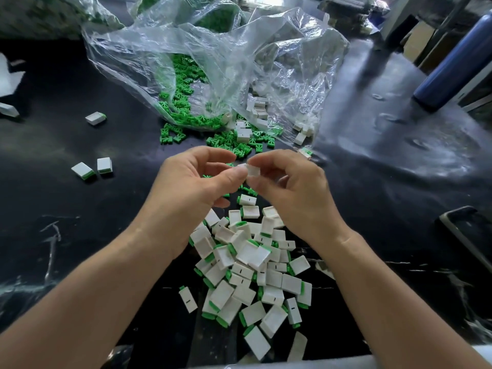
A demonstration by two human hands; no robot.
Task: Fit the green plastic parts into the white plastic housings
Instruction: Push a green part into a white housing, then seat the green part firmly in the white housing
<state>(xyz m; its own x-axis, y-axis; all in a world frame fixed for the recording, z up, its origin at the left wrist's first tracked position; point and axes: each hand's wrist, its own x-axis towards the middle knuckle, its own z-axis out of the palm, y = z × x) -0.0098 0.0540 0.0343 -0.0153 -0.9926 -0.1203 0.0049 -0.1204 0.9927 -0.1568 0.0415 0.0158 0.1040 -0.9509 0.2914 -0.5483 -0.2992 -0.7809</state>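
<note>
White housing [253, 170] is up off the surface [80, 209], pinched between both hands. Right hand [287, 193] grips one end with curled fingertips, left hand [191, 182] pinches the other end, thumb on it.

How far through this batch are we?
Done: a pile of fitted housings with green ends lies before the person. In hand: left hand and right hand pinch one white housing. Left: loose green parts and empty housings spilling from the plastic bag.

One left hand [191, 179], one right hand [290, 187], one white housing [252, 170] held, three assembled housings [95, 118] [83, 170] [104, 165] leftward, one blue bottle [452, 62].
</note>
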